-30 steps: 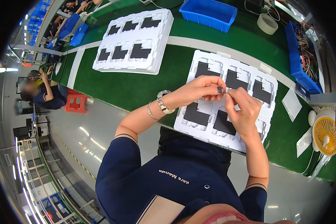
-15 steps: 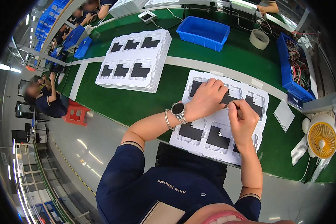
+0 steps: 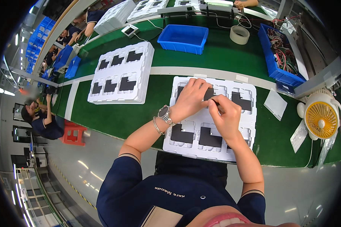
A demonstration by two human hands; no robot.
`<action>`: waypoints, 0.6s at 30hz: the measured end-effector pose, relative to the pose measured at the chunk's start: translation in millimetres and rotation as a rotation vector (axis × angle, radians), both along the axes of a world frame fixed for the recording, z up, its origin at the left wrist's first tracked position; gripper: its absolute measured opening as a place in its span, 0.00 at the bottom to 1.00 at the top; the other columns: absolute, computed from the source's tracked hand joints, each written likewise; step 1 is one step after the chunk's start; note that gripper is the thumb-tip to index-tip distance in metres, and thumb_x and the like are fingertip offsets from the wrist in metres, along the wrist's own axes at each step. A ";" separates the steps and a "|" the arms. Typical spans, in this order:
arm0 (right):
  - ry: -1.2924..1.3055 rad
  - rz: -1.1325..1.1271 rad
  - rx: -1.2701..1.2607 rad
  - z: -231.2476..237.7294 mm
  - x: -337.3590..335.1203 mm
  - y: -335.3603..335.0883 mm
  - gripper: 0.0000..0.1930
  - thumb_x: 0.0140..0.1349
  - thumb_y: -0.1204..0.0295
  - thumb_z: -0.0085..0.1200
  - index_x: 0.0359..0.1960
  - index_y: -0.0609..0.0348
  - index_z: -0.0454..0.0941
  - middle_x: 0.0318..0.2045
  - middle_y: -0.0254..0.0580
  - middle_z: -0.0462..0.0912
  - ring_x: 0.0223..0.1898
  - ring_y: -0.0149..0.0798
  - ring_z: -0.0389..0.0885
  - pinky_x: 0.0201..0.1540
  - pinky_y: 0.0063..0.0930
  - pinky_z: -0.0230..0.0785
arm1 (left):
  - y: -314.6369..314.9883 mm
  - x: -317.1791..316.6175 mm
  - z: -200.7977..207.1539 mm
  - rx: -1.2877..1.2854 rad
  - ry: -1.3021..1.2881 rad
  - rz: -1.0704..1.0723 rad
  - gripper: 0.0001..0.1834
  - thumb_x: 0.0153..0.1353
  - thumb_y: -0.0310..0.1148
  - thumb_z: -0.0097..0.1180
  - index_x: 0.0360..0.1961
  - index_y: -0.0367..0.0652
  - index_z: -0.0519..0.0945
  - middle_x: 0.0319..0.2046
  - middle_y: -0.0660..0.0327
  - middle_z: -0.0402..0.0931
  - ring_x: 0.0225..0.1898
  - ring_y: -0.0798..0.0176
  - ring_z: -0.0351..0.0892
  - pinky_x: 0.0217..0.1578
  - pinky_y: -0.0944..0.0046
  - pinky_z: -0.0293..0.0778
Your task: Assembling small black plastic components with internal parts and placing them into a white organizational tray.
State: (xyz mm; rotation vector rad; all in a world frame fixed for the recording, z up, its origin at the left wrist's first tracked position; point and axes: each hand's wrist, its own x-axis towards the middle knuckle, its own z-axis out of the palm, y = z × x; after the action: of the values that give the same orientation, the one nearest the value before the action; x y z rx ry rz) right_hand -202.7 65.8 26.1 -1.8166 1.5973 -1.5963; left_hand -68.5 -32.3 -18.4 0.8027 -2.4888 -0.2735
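Note:
A white moulded tray (image 3: 170, 146) lies in front of me with black L-shaped flat pieces in its pockets. My left hand (image 3: 191, 99), with a watch and a bangle at the wrist, bends its fingers over the black L-shaped piece (image 3: 209, 92) of the far middle pocket. Against that piece's near edge, my right hand (image 3: 227, 115) is closed, thumb and forefinger pinched together; what lies between them is too small to make out. Other pieces show uncovered, such as the black piece (image 3: 241, 102) at far right and the black piece (image 3: 210, 139) at near middle.
Left of me is a stack of white trays (image 3: 115, 72) with similar pieces. Farther back are a blue bin (image 3: 182, 39) and a tape roll (image 3: 239, 34). A bin of wires (image 3: 284, 56), paper (image 3: 275, 104) and a yellow fan (image 3: 322, 119) stand right. People work at far left.
The whole view has shifted, so the tray and table appear farther left. Both hands stay at the same far middle pocket, the right one still pinched beside the left fingers.

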 end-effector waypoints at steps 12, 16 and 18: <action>-0.209 -0.033 0.170 -9.2 -10.5 -10.4 0.07 0.62 0.74 0.56 0.27 0.65 0.78 0.14 0.30 0.69 0.18 0.21 0.59 0.20 0.21 0.52 | -5.6 0.3 -13.6 0.521 0.246 -0.110 0.10 0.54 0.31 0.63 0.37 0.43 0.81 0.29 0.57 0.81 0.29 0.57 0.81 0.31 0.62 0.73; -0.236 -0.028 0.189 -7.1 -9.8 -16.0 0.09 0.62 0.73 0.54 0.26 0.65 0.77 0.14 0.28 0.69 0.18 0.20 0.59 0.21 0.20 0.50 | -13.0 3.4 -22.7 0.640 0.336 -0.062 0.11 0.56 0.33 0.63 0.39 0.40 0.81 0.26 0.58 0.79 0.24 0.64 0.77 0.28 0.65 0.71; -0.341 0.018 0.238 0.4 -13.0 -16.4 0.09 0.63 0.72 0.53 0.26 0.64 0.78 0.15 0.27 0.69 0.18 0.20 0.60 0.21 0.19 0.50 | -15.9 3.0 -21.2 0.813 0.366 -0.044 0.10 0.59 0.33 0.61 0.39 0.39 0.80 0.25 0.61 0.78 0.22 0.71 0.73 0.23 0.69 0.69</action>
State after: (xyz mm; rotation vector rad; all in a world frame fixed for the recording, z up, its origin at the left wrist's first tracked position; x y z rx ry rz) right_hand -215.7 49.4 26.6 -1.3523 1.5313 -1.5327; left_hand -65.5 -48.3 -39.6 0.8847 -2.0129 -1.3684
